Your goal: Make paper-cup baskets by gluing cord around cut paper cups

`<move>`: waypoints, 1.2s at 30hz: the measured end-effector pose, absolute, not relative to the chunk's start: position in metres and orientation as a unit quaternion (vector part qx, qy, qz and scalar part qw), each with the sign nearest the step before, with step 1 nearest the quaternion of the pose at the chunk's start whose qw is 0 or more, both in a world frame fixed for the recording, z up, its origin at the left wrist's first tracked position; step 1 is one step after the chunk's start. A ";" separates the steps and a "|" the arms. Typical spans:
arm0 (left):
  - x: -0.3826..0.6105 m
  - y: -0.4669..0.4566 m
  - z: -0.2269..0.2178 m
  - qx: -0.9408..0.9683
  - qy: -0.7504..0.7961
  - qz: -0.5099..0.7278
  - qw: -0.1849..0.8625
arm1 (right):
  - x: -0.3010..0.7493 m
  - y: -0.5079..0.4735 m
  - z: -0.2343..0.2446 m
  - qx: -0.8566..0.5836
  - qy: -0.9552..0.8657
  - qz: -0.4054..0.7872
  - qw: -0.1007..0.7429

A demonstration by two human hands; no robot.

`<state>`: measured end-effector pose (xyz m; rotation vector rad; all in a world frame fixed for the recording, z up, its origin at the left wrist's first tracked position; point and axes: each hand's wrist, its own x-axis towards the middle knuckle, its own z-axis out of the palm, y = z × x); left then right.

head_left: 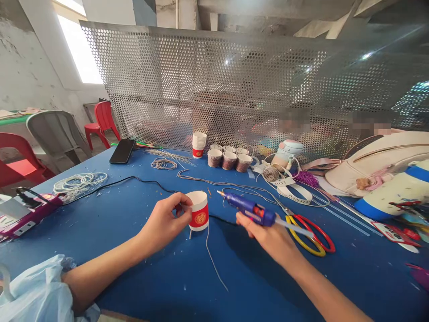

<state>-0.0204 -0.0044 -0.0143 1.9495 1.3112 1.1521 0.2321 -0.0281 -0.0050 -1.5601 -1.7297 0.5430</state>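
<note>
A red and white paper cup (200, 213) is pinched at its left side by my left hand (170, 214), with the thumb outside and the fingers at the back of the wall. Thin grey cord (214, 261) trails from under the cup onto the table. My right hand (268, 235) is wrapped round a blue glue gun (250, 208), its nozzle pointing left toward the cup but apart from it. A clear glue stick (295, 226) sticks out of the gun's rear. Scissors (310, 235) with red and yellow handles lie right of this hand.
Stacked paper cups (197, 153) and several cord-wrapped cups (229, 160) stand at the back. A phone (122, 151), cord coils (80, 182) and a purple power strip (28, 217) lie left. A bag (348, 163), ribbon (295, 192) and bottle (395, 190) crowd the right. A black cable (134, 178) crosses the table.
</note>
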 end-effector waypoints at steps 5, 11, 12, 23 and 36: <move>-0.024 -0.002 -0.013 0.731 0.475 0.447 0.203 | 0.231 0.034 -0.010 -0.571 -0.697 0.245 0.358; -0.028 0.001 -0.017 0.761 0.451 0.449 0.125 | 0.223 0.065 -0.037 -0.574 -0.686 0.271 0.355; -0.029 0.002 -0.018 0.764 0.450 0.447 0.118 | 0.222 0.063 -0.040 -0.574 -0.685 0.270 0.357; -0.036 0.000 -0.017 0.780 0.451 0.422 0.101 | 0.228 0.038 -0.053 -0.592 -0.683 0.194 0.382; -0.041 0.003 -0.016 0.775 0.478 0.410 0.047 | 0.181 0.009 -0.053 -0.220 -0.921 0.000 0.323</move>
